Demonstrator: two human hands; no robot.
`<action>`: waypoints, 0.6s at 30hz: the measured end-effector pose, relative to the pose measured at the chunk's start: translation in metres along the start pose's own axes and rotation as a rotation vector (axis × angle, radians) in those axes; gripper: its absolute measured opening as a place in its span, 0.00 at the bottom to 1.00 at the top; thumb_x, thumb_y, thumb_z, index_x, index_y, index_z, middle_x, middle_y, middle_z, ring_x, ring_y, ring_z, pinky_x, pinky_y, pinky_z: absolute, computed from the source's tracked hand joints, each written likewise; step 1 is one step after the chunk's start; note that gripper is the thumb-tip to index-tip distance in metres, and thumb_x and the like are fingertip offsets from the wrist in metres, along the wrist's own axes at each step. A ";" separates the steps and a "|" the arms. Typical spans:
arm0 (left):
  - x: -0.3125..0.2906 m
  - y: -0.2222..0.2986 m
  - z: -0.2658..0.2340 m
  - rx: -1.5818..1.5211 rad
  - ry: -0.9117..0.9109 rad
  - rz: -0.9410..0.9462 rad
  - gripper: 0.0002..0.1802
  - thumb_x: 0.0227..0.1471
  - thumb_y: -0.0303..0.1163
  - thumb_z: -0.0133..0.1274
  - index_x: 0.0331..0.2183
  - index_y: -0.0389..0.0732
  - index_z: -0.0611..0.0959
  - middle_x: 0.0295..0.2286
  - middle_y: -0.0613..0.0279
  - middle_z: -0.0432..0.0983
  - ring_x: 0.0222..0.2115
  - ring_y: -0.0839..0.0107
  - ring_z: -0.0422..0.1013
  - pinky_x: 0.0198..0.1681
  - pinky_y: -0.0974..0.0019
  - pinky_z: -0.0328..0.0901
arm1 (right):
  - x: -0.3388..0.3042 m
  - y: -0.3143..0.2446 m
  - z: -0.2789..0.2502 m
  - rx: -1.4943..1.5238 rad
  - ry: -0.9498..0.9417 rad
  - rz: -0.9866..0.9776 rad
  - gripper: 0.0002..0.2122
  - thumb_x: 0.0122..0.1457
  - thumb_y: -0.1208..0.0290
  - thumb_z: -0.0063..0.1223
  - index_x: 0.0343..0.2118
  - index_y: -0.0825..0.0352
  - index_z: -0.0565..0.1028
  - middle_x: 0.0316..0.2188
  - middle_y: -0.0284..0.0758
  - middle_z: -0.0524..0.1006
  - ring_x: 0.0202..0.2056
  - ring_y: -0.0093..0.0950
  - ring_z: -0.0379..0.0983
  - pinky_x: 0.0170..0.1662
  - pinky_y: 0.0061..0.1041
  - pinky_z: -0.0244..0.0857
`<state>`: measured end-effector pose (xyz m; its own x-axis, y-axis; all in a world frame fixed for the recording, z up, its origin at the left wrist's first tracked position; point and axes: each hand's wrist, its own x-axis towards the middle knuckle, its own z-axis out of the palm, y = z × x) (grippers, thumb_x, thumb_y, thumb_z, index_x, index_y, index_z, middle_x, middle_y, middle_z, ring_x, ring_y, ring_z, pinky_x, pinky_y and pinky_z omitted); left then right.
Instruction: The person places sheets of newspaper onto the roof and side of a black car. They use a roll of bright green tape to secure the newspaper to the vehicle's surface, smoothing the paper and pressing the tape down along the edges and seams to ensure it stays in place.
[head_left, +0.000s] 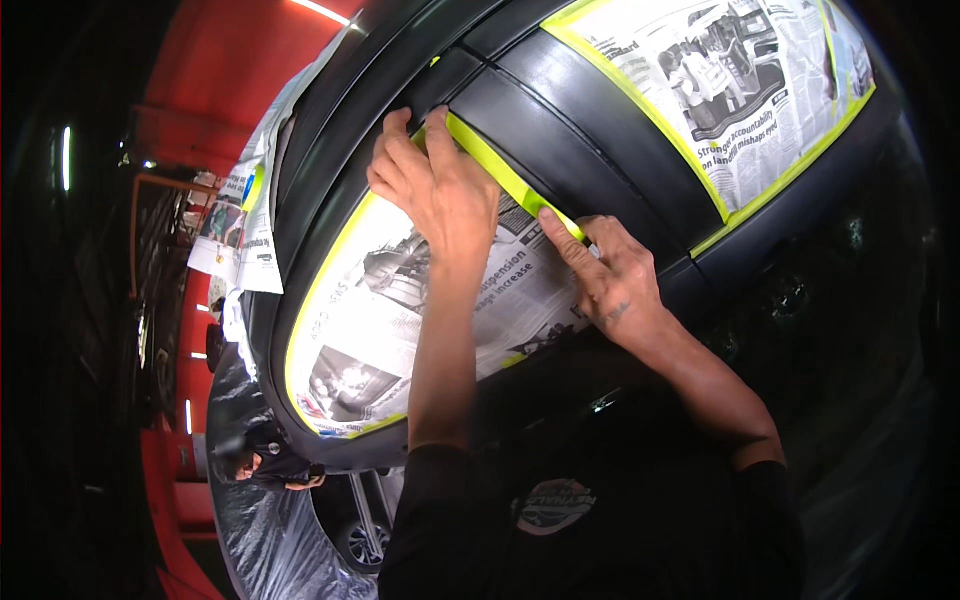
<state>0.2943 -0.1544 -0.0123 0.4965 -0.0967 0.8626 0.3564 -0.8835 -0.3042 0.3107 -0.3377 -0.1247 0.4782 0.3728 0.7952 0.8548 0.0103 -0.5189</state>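
A strip of yellow-green masking tape (505, 172) runs along the edge of a black car window frame, above a newspaper sheet (500, 295) that covers the glass. My left hand (435, 185) lies against the tape's upper end, fingers apart, the fingertips touching the black trim. At the lower end, my right hand (612, 272) pinches the tape between thumb and curled fingers. Whether a roll sits inside that hand is hidden. More of the same tape borders the newspaper along its curved left side.
Another newspaper-covered window (740, 100), edged in tape, is at the upper right. Loose newspaper (240, 225) hangs at the left. A person (265, 460) in dark clothing stands at the lower left, near clear plastic sheeting (270, 535) and a car wheel (365, 542).
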 end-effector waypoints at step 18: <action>-0.012 -0.021 -0.010 -0.011 -0.131 0.099 0.22 0.60 0.31 0.57 0.56 0.48 0.85 0.60 0.41 0.65 0.61 0.42 0.60 0.66 0.25 0.46 | 0.003 0.002 0.005 0.022 0.068 -0.055 0.40 0.36 0.85 0.62 0.63 0.66 0.75 0.31 0.38 0.72 0.31 0.35 0.72 0.32 0.35 0.72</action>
<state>0.2730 -0.1392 -0.0117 0.6284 -0.1238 0.7680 0.2922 -0.8774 -0.3806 0.3130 -0.3322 -0.1246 0.4444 0.3069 0.8416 0.8757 0.0494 -0.4804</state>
